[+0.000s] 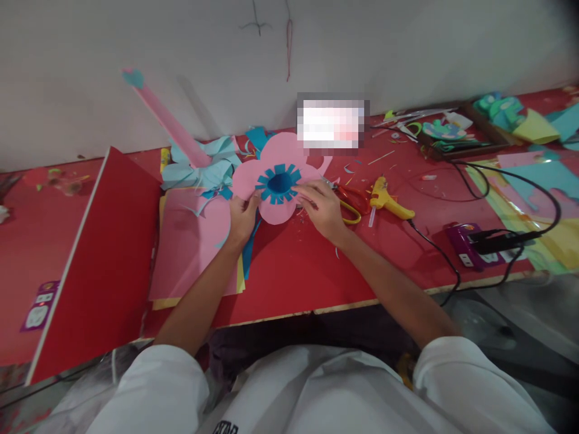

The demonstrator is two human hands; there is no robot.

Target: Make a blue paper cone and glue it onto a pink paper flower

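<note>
A pink paper flower with rounded petals is held up over the table. At its middle sits a blue paper ring whose cut tabs fan outward over the petals. My left hand grips the flower's lower left edge, thumb on the front. On the right side, my right hand has its fingers closed at the blue tabs and the petal there; the exact fingertip contact is partly hidden. Just right of that hand lie red-handled scissors and a yellow scissor-like handle. A yellow glue gun rests farther right.
Pink paper sheets are stacked at left beside a red upright divider. Behind them leans a pink paper tube among light-blue scraps. A purple power box with black cables and a dark tray stand at right.
</note>
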